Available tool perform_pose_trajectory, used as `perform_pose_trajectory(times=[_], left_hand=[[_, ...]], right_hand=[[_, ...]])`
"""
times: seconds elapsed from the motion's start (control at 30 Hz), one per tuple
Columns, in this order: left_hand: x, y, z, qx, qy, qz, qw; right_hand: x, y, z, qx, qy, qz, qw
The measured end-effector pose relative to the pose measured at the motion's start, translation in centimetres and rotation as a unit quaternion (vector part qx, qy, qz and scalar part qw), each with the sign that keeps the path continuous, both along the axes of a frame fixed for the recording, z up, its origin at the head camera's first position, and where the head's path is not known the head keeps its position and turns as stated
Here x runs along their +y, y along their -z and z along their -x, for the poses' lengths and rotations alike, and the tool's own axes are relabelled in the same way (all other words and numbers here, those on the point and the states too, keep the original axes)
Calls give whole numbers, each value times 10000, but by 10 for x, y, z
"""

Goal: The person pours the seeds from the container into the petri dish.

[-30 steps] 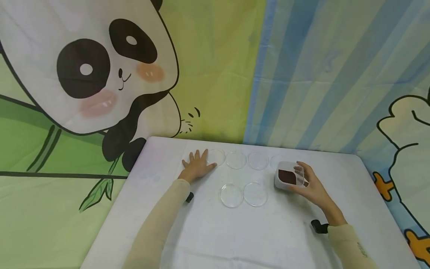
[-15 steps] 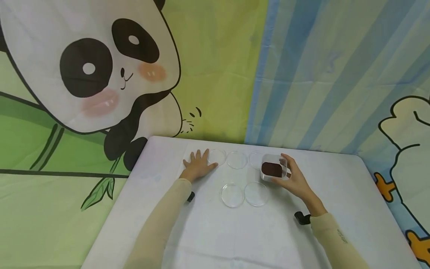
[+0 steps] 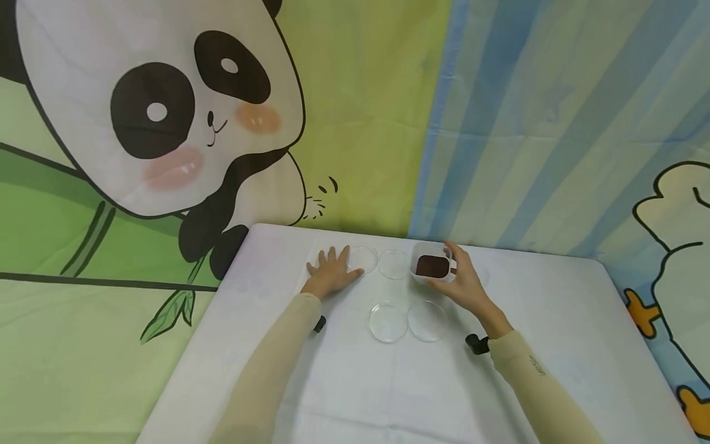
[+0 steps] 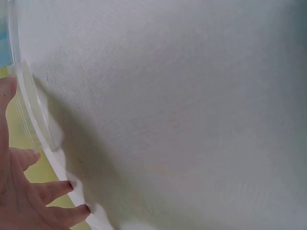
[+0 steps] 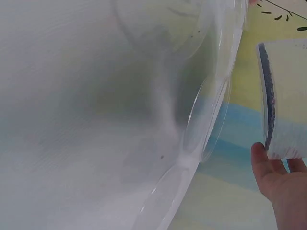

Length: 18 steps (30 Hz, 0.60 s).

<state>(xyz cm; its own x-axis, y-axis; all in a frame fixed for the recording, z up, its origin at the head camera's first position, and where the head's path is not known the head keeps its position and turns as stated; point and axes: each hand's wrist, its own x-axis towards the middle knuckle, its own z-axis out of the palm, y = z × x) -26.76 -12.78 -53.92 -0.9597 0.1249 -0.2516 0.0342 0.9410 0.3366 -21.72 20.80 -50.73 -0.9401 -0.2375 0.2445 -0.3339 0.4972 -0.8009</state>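
My right hand [image 3: 466, 282] grips a clear plastic box [image 3: 416, 251] by its right side, thumb in front and fingers behind. A dark brown layer [image 3: 433, 266] lies in the box. The right wrist view shows the box [image 5: 290, 100] lifted off the table, over the back row of clear round dishes. My left hand [image 3: 331, 275] is spread at the left end of that row, its thumb and index finger touching the leftmost dish [image 3: 363, 260]. Beside it lies another dish [image 3: 393, 264]. The box and right hand hide the row's right part in the head view.
Two more clear round dishes, one left [image 3: 387, 322] and one right [image 3: 427, 321], lie side by side in front on the white table [image 3: 344, 382]. A printed cloth backdrop [image 3: 366, 123] hangs behind the table's far edge.
My right hand has carried the box leftward and slightly back along the rear row of dishes. The left hand has stayed in place by the leftmost dish.
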Motion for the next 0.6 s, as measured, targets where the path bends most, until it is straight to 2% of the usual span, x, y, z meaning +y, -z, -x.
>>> perform_pose_trajectory(times=[0.37,0.6], left_hand=[[-2,1,1,-5,7,-61,10000],[0,-2,1,-83,-30,12,10000]], right_hand=[[-34,-2,31,465,-87,-674,9966],[-50,-1,44,426,-66,-1229,9915]])
